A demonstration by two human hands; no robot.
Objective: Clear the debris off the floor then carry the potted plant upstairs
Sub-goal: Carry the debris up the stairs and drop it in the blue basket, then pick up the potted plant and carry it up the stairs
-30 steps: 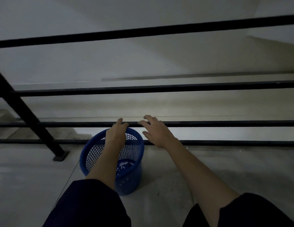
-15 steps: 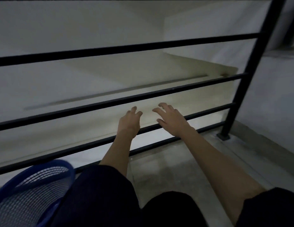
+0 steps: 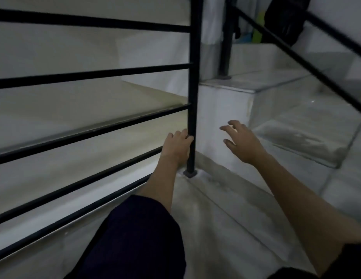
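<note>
By the railing post [image 3: 192,97], empty hands [image 3: 176,148]

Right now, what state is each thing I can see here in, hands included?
left hand: empty, fingers loosely curled, next to the railing post.
right hand: empty, open, fingers spread, in mid-air.
railing post: upright, its foot fixed to the floor.
stairs: bare on the steps in view, leading up on the right.
floor: no debris visible here.
potted plant: cannot be made out.
</note>
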